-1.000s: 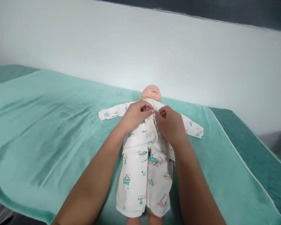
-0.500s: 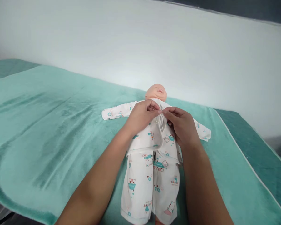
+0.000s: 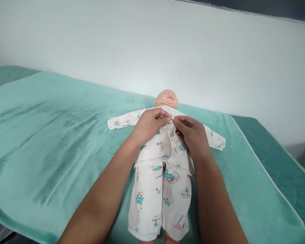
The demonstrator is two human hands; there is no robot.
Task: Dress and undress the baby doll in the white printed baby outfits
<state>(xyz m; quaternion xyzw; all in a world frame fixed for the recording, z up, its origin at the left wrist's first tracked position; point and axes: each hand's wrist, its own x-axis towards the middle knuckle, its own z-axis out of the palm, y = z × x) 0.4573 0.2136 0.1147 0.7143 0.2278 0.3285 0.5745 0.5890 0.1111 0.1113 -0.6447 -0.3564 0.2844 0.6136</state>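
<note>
Seen from the head camera, where a person's two bare forearms reach in from five and seven o'clock, a smooth, bald, peach-coloured doll (image 3: 166,97) lies on its back near the middle of the view, head toward twelve o'clock and legs toward six. Its white cloth jacket (image 3: 154,149), printed with small teal and reddish figures, has one long sleeve stretched toward nine o'clock and the other between three and four. Down the front the two edges part below the chest, and a small pale round fastener (image 3: 167,130) shows there. Matching white printed trousers (image 3: 147,200) run down to six o'clock, loose and slightly creased, with a little of the legs below the hems.

At the upper chest, the left hand (image 3: 152,123) has thumb and forefinger closed on the jacket's front edge; the right hand (image 3: 191,134) pinches the cloth just beside it — fingertips nearly meeting, the exact contact partly hidden.

Beneath everything spreads a soft, plush mint-green blanket (image 3: 53,135), rumpled toward eight and nine o'clock. A darker green cloth (image 3: 274,149) shows at three to four o'clock, and a plain whitish wall (image 3: 117,44) rises at twelve.
</note>
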